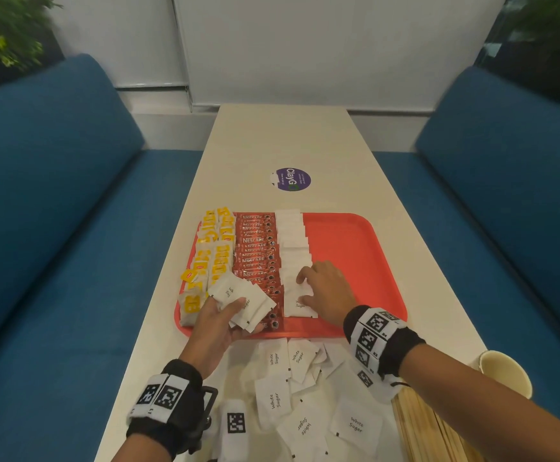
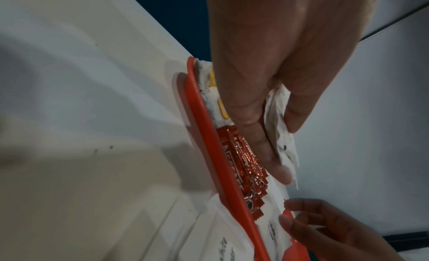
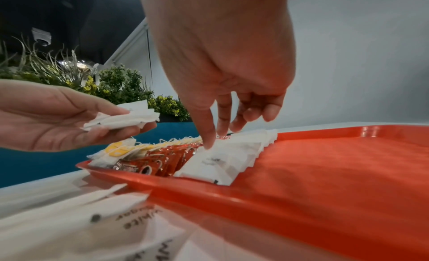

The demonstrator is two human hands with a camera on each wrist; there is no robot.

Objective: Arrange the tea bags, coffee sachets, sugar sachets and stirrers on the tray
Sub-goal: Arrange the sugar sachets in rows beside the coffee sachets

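White table (image 1: 272, 145): left hand (image 1: 218, 323) fingers gripping sugar sachets (image 1: 242, 300), right hand (image 1: 328, 288) fingers spread.

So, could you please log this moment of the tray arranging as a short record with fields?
tray: red tray on the white table
rows on tray: tea bags leftmost, coffee sachets next, sugar row third
right part of tray: bare
left hand: holds a bunch of sugar sachets above the tray's near left part
right hand: fingertips on the near end of the sugar row
off tray: loose sugar sachets, wooden stirrers, paper cup
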